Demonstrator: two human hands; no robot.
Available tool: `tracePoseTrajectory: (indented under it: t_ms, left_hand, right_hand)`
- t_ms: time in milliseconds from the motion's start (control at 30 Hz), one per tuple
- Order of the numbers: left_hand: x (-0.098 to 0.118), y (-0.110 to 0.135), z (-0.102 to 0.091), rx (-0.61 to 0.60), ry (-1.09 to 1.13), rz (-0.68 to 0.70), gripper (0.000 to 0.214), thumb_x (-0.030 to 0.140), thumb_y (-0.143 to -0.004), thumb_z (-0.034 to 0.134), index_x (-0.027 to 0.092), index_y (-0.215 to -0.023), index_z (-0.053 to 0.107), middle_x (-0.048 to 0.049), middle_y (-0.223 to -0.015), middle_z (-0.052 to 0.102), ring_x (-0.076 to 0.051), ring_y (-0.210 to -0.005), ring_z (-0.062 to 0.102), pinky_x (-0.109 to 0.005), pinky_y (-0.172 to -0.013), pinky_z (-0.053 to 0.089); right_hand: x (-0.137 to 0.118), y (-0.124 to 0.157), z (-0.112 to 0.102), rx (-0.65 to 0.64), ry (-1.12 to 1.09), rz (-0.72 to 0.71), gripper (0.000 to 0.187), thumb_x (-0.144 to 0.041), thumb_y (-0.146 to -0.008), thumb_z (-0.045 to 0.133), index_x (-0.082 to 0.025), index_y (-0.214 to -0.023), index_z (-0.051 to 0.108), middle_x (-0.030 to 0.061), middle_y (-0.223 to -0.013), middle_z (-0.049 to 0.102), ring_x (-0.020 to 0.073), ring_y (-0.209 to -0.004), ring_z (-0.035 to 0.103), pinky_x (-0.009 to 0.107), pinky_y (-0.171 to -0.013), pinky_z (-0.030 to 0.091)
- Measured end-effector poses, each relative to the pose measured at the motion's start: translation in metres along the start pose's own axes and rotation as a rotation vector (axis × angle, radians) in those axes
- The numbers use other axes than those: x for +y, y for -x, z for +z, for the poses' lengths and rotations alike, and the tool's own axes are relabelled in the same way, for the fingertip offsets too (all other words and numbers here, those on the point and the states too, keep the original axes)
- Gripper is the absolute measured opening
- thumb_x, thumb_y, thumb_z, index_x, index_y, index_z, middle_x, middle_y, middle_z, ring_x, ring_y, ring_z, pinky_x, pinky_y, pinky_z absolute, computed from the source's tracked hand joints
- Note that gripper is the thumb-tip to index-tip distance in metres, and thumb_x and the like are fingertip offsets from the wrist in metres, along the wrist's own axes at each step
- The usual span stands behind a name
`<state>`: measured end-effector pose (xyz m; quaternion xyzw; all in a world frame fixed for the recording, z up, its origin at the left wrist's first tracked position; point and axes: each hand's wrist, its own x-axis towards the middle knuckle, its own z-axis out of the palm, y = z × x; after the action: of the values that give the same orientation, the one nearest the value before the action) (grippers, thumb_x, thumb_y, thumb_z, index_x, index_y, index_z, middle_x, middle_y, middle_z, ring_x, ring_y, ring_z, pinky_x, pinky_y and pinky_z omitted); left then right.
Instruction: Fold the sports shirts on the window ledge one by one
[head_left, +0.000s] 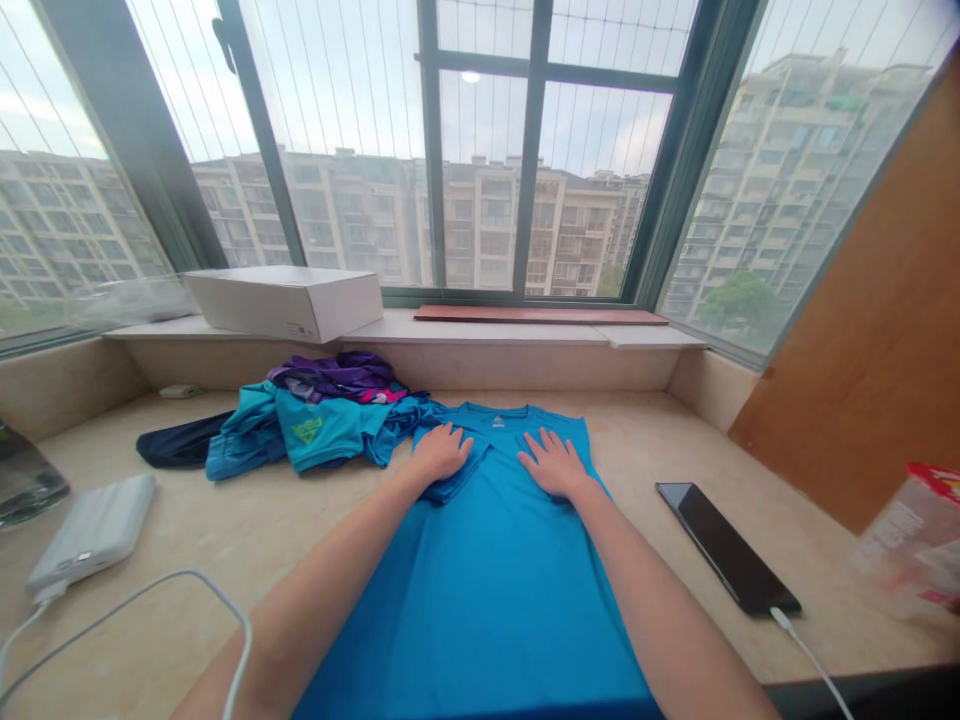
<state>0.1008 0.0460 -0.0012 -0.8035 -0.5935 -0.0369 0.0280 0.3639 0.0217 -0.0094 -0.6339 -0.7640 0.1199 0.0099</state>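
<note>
A bright blue T-shirt point(487, 570) lies spread flat on the beige stone counter point(637, 450), collar toward the window. My left hand point(441, 450) rests flat on its upper left part, where a sleeve is folded inward, fingers stretched out. My right hand point(553, 462) lies flat on the shirt's upper right part near the collar, fingers apart. Neither hand grips anything.
A heap of clothes point(315, 420) in teal, purple and navy lies left of the shirt. A white box point(285, 300) sits on the sill. A power bank point(94, 530) with white cable lies at the left, a black phone point(724, 545) on a cable at the right, a plastic package point(911, 540) far right.
</note>
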Motion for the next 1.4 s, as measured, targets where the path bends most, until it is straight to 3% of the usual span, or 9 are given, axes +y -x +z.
tracePoseTrajectory:
  t_ms: [100,233,400,600,800,933,1100,1267,1400]
  left_hand:
    - [-0.006,-0.011,-0.009,0.076,-0.001,0.022,0.042,0.025,-0.101,0.036,0.011,-0.131,0.06,-0.0213,-0.142,0.056,-0.032,-0.137,0.048,-0.044,-0.113,0.034]
    - [-0.024,-0.034,-0.017,0.094,-0.009,0.032,0.05,0.006,-0.09,0.043,0.007,-0.14,0.052,-0.0236,-0.146,0.051,-0.031,-0.139,0.045,-0.042,-0.115,0.032]
    - [-0.042,-0.052,-0.014,0.019,0.001,0.004,0.047,0.007,-0.089,0.048,0.01,-0.136,0.054,-0.0231,-0.129,0.064,-0.032,-0.12,0.062,-0.04,-0.099,0.048]
    - [-0.052,-0.053,-0.015,-0.003,0.008,-0.03,0.038,0.011,-0.089,0.052,0.013,-0.126,0.061,-0.0197,-0.116,0.07,-0.032,-0.111,0.066,-0.039,-0.09,0.052]
    - [-0.066,-0.062,-0.022,-0.005,0.031,-0.018,0.013,0.015,-0.084,0.064,0.015,-0.092,0.074,-0.0147,-0.105,0.072,-0.03,-0.104,0.067,-0.033,-0.088,0.052]
    - [-0.068,-0.073,-0.031,0.079,0.06,-0.02,0.018,0.019,-0.088,0.058,0.017,-0.09,0.076,-0.0102,-0.104,0.069,-0.024,-0.099,0.065,-0.03,-0.089,0.05]
    - [-0.059,-0.087,-0.063,0.268,0.093,-0.053,0.031,0.018,-0.096,0.043,0.014,-0.096,0.074,-0.0118,-0.111,0.062,-0.023,-0.099,0.063,-0.032,-0.089,0.048]
    - [-0.052,-0.062,-0.1,0.489,0.134,0.01,0.032,0.019,-0.1,0.039,0.015,-0.112,0.068,-0.0114,-0.119,0.06,-0.024,-0.112,0.055,-0.034,-0.1,0.044]
    - [-0.054,-0.006,-0.101,0.528,0.135,0.167,0.026,0.024,-0.099,0.043,0.016,-0.111,0.065,-0.0099,-0.111,0.067,-0.026,-0.11,0.057,-0.038,-0.101,0.043]
  right_hand:
    - [0.002,-0.008,-0.009,0.018,0.041,-0.018,0.07,-0.068,-0.099,0.015,-0.031,-0.157,0.032,0.0092,-0.164,0.029,0.0307,-0.15,0.026,0.053,-0.118,0.021]
    - [0.011,-0.038,-0.032,0.1,0.099,0.004,0.054,-0.046,-0.106,0.022,-0.023,-0.142,0.055,0.0151,-0.144,0.055,0.0303,-0.133,0.05,0.044,-0.107,0.037]
    - [0.028,-0.074,-0.044,0.176,0.149,0.045,0.044,-0.032,-0.1,0.044,-0.021,-0.142,0.055,0.0148,-0.14,0.059,0.0297,-0.127,0.055,0.04,-0.102,0.041]
    - [0.044,-0.085,-0.032,0.233,0.155,0.072,0.042,-0.039,-0.101,0.045,-0.023,-0.138,0.057,0.013,-0.135,0.064,0.0308,-0.125,0.056,0.045,-0.099,0.041]
    - [0.05,-0.087,-0.035,0.253,0.156,0.001,0.032,-0.037,-0.102,0.045,-0.024,-0.121,0.067,0.0108,-0.124,0.067,0.0287,-0.12,0.057,0.042,-0.099,0.038]
    - [0.053,-0.093,-0.052,0.286,0.13,-0.008,0.031,-0.037,-0.104,0.041,-0.021,-0.12,0.062,0.0114,-0.124,0.065,0.025,-0.111,0.062,0.034,-0.09,0.043]
    - [0.047,-0.102,-0.099,0.393,0.117,0.043,0.034,-0.038,-0.106,0.032,-0.021,-0.128,0.052,0.0151,-0.126,0.064,0.03,-0.104,0.065,0.037,-0.083,0.045]
    - [0.035,-0.072,-0.139,0.543,0.108,-0.049,0.036,-0.045,-0.105,0.033,-0.022,-0.128,0.05,0.0131,-0.113,0.071,0.0324,-0.098,0.068,0.036,-0.078,0.045]
    - [0.039,-0.012,-0.124,0.505,0.069,-0.251,0.03,-0.042,-0.103,0.044,-0.024,-0.125,0.054,0.0087,-0.109,0.074,0.0295,-0.098,0.069,0.032,-0.077,0.045]
